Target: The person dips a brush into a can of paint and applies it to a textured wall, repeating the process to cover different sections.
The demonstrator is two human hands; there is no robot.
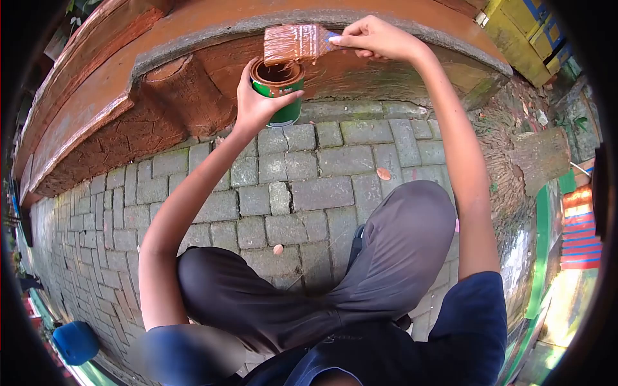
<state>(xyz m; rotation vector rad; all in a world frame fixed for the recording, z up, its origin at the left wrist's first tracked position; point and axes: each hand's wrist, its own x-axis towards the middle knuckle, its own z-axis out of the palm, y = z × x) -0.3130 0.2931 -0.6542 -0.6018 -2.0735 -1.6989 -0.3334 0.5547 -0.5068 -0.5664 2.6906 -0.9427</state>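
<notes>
My left hand [262,104] is wrapped around a green paint can [287,114] that has brown paint smeared over its rim. Above the can's mouth, a wide paintbrush [293,44] lies sideways, its bristles pointing left and coated in wet brown paint. The brush's handle is pinched in the fingers of my right hand [373,40]. Paint clings along the lower edge of the bristles, which overlap the can's opening in this view. Just behind stands a low brown-painted wall [360,78] with a grey ledge [212,33].
Grey paving blocks [322,193] cover the ground, with a few fallen leaves [383,174] on them. A tree stump [541,161] with roots stands at the right. A blue container [75,343] is at lower left, and a yellow painted structure [515,32] at upper right.
</notes>
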